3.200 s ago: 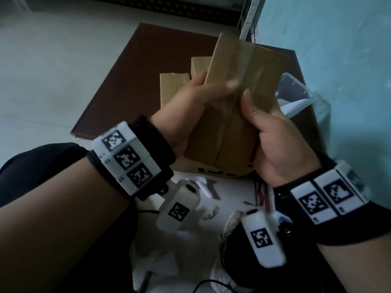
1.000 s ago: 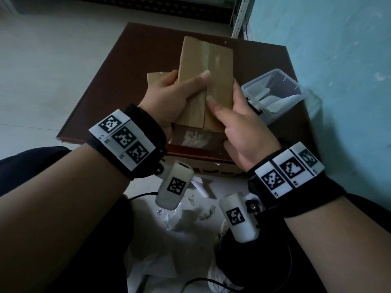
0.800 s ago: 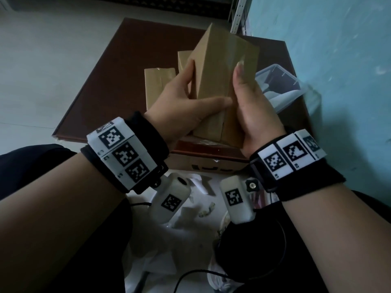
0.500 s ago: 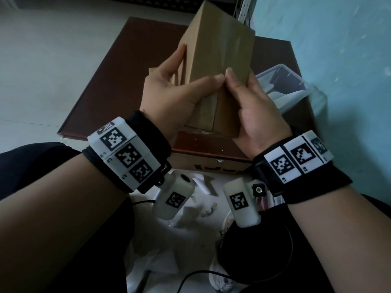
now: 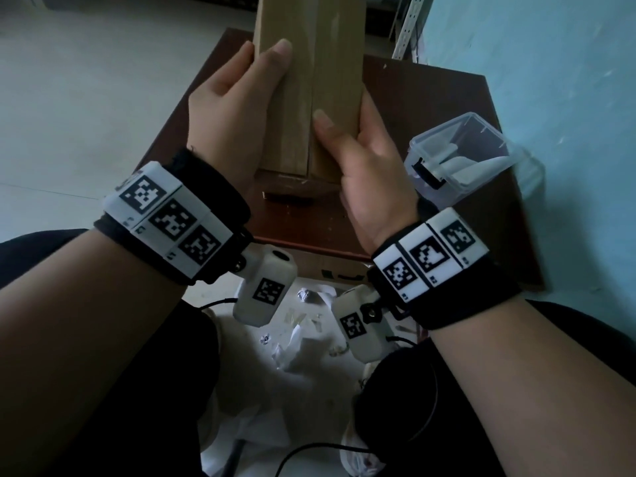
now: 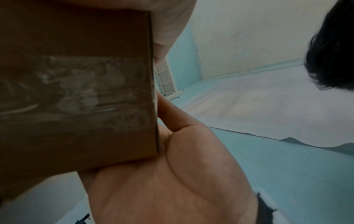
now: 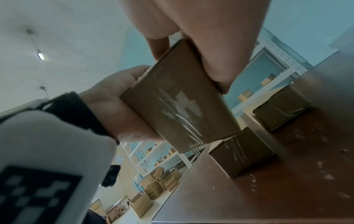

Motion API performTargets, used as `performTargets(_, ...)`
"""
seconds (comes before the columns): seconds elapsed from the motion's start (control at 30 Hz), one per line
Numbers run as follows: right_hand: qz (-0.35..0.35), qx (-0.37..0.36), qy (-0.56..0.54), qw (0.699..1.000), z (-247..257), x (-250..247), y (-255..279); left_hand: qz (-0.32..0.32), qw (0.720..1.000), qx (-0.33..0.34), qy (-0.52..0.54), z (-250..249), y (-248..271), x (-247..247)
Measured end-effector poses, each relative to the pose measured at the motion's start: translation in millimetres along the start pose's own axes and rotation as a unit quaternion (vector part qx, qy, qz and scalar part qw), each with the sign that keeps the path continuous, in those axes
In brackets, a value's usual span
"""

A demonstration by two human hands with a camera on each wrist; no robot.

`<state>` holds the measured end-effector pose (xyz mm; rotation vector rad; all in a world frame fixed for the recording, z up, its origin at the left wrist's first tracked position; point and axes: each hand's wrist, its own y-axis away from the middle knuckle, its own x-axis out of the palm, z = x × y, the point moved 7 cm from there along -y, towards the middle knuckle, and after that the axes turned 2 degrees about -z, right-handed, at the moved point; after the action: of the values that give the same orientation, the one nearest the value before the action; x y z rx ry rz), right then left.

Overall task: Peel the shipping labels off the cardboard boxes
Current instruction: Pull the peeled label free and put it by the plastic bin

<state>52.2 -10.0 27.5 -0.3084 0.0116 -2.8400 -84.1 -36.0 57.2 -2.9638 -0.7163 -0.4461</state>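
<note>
Low in the head view, white paper scraps (image 5: 299, 342) litter the floor. At upper centre, the left hand (image 5: 234, 111) and right hand (image 5: 364, 166) each grip the raised cardboard box (image 5: 309, 80) above the brown table (image 5: 430, 108); a clear plastic container (image 5: 457, 156) sits right.

Matt cardboard box (image 5: 320, 80), glossy tape; tabletop (image 5: 430, 108) seemingly polished wood.

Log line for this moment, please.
left hand: holds cardboard box | right hand: holds same box | box: lifted above table | label residue on underside
</note>
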Motion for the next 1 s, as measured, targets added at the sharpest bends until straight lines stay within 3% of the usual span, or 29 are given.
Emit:
performTargets(0.17, 0.006, -0.014, 0.034, 0.999, -2, 16, -8, -0.024, 0.999, 0.005, -0.033, -6, -10, -20)
performTargets(0.4, -0.009, -0.029, 0.078, 0.996, -6, 27, -15, 0.010, 0.996, -0.003, -0.088, -9, -22, -28)
performTargets(0.77, -0.019, -0.062, 0.097, 0.993, -6, 19, -29, 0.047, 0.997, -0.023, -0.054, 8, -35, -27)
performTargets(1.0, -0.038, -0.044, 0.115, 0.992, -13, 9, -34, 0.014, 0.995, -0.023, -0.096, 10, -28, -24)
